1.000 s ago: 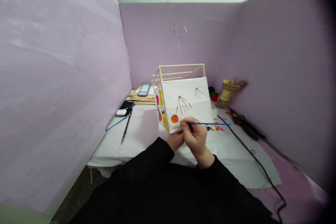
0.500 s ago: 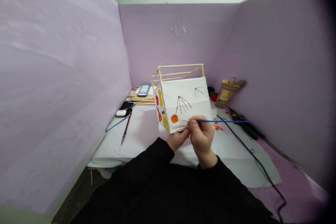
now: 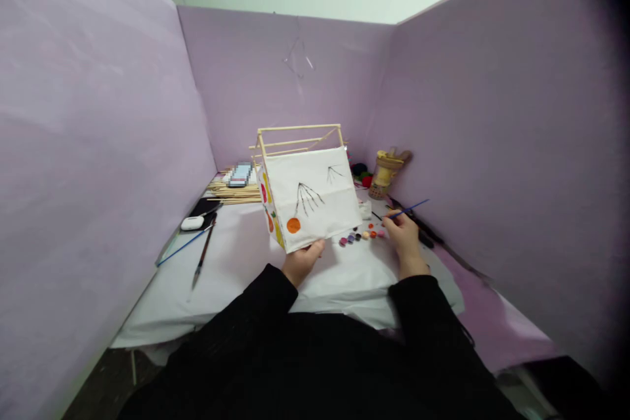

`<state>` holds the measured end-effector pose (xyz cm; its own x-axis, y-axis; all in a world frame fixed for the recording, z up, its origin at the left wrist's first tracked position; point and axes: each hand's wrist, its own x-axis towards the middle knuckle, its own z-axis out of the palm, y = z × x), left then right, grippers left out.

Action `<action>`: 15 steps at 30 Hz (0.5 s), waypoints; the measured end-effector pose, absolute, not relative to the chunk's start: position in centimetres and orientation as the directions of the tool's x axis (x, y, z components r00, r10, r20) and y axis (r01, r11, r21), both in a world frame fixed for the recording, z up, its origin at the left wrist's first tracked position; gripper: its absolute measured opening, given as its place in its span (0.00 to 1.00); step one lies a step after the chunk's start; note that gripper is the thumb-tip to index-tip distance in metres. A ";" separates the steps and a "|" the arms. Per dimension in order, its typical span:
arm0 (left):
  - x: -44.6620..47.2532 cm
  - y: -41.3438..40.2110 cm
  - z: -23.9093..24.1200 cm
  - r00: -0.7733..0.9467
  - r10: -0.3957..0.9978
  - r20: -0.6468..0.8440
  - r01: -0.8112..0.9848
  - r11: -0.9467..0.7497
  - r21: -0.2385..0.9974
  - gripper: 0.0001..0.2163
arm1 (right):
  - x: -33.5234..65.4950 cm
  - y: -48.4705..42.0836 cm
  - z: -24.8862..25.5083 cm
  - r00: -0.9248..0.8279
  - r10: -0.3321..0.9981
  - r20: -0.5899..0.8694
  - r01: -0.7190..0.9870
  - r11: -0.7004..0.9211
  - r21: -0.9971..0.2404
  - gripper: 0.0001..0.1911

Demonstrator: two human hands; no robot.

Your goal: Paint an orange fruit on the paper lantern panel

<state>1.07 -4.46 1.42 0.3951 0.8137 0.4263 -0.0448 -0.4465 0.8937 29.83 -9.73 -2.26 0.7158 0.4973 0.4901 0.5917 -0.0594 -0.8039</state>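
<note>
My left hand grips the lower edge of a lantern-like wooden frame with white cloth over its sides. The front cloth carries dark branching lines and an orange disc; painted fruit shows on the left side. Away to the right, my right hand is closed around a thin blue paintbrush, its handle pointing up and right. Just left of that hand lie several small paint pots in various colours. The brush tip is too small to make out.
On the left lie a brown-handled brush, a second blue brush and a white earphone case. Behind are thin wooden sticks and a phone. A tool holder stands by the right wall.
My right hand has moved away from the cloth to the right with the blue paintbrush, beside the paint pots. My left hand still holds the frame. The whole view has turned rightward.
</note>
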 end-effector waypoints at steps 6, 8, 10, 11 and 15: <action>1.0 -4.3 1.2 0.386 0.822 0.419 0.003 -0.455 0.891 0.14 | 29.9 -9.3 -3.1 0.698 0.545 0.465 0.622 -0.140 -0.770 0.12; 1.0 -4.2 1.2 0.390 0.820 0.419 0.001 -0.456 0.890 0.14 | 30.1 -9.2 -3.1 0.694 0.547 0.468 0.633 -0.155 -0.759 0.12; 1.1 -4.2 1.1 0.395 0.814 0.426 -0.001 -0.463 0.886 0.14 | 30.2 -9.1 -3.2 0.688 0.548 0.475 0.646 -0.165 -0.745 0.12; 1.1 -4.2 1.0 0.396 0.812 0.429 -0.001 -0.467 0.884 0.14 | 30.2 -9.1 -3.3 0.685 0.548 0.480 0.652 -0.169 -0.739 0.12; 1.0 -4.2 1.0 0.396 0.813 0.427 0.015 -0.471 0.882 0.14 | 30.2 -9.0 -3.4 0.671 0.555 0.491 0.672 -0.175 -0.720 0.12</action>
